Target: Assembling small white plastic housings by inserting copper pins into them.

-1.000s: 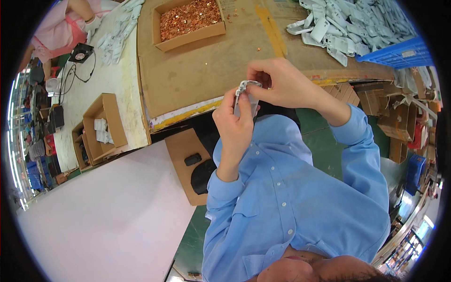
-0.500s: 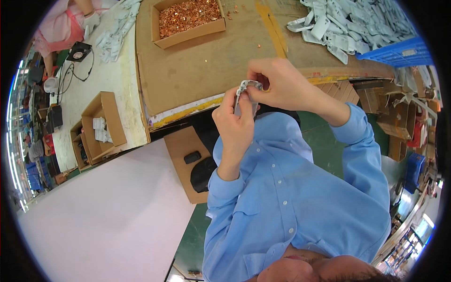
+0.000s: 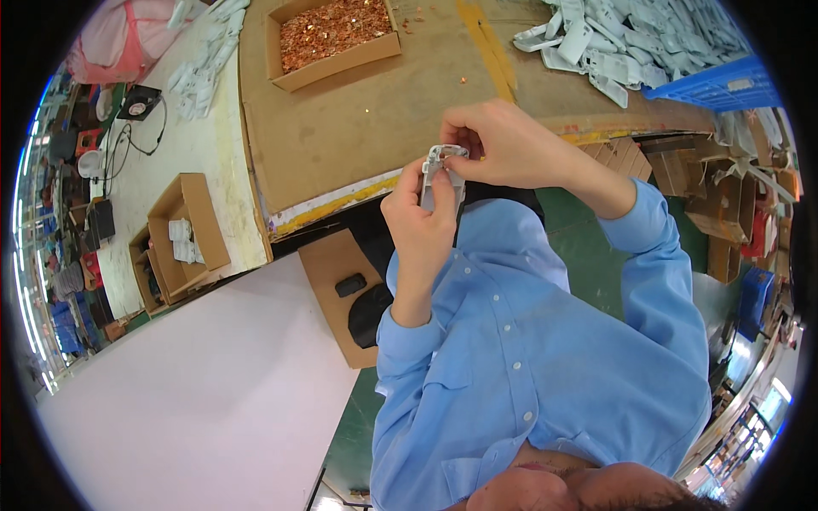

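Observation:
My left hand (image 3: 417, 217) grips a white, hollow plastic casing (image 3: 428, 196), its thumb lying across the casing's face. The casing is held upright just off the table's near edge. At its upper end my right hand (image 3: 515, 146) has thumb and forefinger pinched together, touching the rim. Whatever sits between those fingertips is too small and covered to make out. Beyond my hands, an open cardboard box (image 3: 394, 44) holds many small copper-coloured metal pieces (image 3: 332, 34).
A heap of similar white casings (image 3: 613, 47) lies at the far right beside a blue plastic crate (image 3: 711, 85). To the left, a side table carries more white parts (image 3: 204, 64), a small black fan (image 3: 139, 102) with a cable, and a cardboard box (image 3: 204, 217). A white board (image 3: 196, 383) stands lower left.
The casing has turned slightly in my left hand, and my right fingers have shifted a little at its upper end. A co-worker's arm and gloved hand at upper left have moved out of sight.

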A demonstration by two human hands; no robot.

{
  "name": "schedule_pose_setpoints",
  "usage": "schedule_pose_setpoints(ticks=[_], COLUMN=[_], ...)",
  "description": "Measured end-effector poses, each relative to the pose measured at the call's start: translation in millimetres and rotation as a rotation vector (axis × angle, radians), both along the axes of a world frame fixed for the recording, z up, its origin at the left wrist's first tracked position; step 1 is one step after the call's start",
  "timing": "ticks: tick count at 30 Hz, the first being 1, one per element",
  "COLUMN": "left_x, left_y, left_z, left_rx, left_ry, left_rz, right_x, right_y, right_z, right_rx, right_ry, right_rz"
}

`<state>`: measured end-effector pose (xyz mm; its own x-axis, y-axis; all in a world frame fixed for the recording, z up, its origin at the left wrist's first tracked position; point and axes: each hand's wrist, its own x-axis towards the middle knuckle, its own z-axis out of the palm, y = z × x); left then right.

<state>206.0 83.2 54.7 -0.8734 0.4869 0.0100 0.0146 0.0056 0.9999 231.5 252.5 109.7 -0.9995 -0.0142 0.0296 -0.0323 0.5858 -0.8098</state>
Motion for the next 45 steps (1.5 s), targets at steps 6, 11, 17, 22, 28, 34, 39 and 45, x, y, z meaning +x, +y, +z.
schedule_pose_setpoints(ticks=[6,11,17,22,28,34,39,45], left_x=[0.5,1.9,-9.7,-46.1,-182.1,-322.4,-404.6,-405.5], left_y=[4.5,7.4,-1.2,-38.5,-101.3,-137.6,-157.3,-140.4], left_z=[-1.9,-11.6,2.5,-20.6,-38.9,-75.7,-93.9,-94.3], left_rx=[-0.008,-0.038,-0.215,-0.336,-0.354,-0.585,-0.519,-0.587], left_ry=[0.024,0.076,0.176,0.247,0.235,0.208,0.144,0.438], left_rz=[-0.001,0.017,-0.065,-0.048,0.407,0.604,0.679,0.888], right_x=[-0.9,-0.2,-3.7,-5.8,6.0,17.3,-12.8,-21.7], right_y=[3.4,3.7,9.2,19.1,97.1,140.5,180.5,206.5], right_z=[0.3,-1.5,-11.1,-28.3,-83.1,-91.0,-82.4,-93.5], right_rx=[0.036,0.088,0.071,-0.220,0.086,0.707,1.130,1.059], right_ry=[-0.028,0.002,0.031,-0.031,0.084,0.392,0.412,0.294], right_rz=[0.010,-0.013,0.003,0.073,-0.452,-0.581,-0.495,-0.258])
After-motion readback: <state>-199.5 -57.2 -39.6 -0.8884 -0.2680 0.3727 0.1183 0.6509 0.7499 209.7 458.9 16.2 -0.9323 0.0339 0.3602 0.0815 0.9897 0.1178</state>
